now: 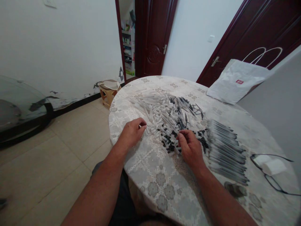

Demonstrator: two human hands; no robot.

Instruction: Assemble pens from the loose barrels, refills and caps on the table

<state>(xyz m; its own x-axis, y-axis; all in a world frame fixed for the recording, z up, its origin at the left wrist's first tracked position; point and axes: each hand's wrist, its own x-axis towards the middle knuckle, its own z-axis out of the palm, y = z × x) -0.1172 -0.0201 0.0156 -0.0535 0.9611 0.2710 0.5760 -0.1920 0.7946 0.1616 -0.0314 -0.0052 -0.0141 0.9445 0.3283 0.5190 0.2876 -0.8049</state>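
My left hand point(134, 133) is at the left edge of a heap of pen parts, thumb and fingers curled together. A small pale bit shows at its fingertips, too small to name. Over the black pieces at the front of the heap, my right hand point(190, 147) is closed in a pinch; what it grips, if anything, is hidden. Short whitish cylinders point(152, 121) fill the middle, with long clear tubes point(150, 99) behind them. Small black-and-white pieces point(167, 138) lie between my hands. Thin dark refills point(182, 105) are scattered behind my right hand.
A stack of clear, dark-tipped pens point(227, 150) lies right of my right hand. Eyeglasses point(265, 175) and a white tissue wad point(274, 166) sit at the far right. A white paper bag point(237, 80) stands at the back of the round, cloth-covered table point(162, 191).
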